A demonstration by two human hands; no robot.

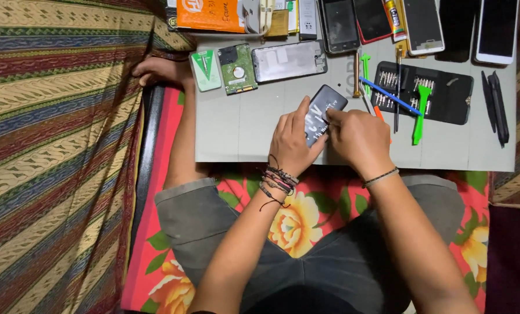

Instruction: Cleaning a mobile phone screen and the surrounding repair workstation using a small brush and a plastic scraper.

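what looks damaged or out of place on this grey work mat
The dark phone held by the left hand and right hand shows pale streaks, possibly cracks or glare. A bare green hard drive board lies among the phones.

1. Bare grey mat (236, 131) lies left of the left hand (292, 142), open for passage.
2. A hard drive (237, 68) and opened phone (289, 60) block the far side.
3. To the right, the black bit case (446, 99), blue tool (390, 96) and green pry tool (421, 113) crowd the way near the right hand (358, 139).
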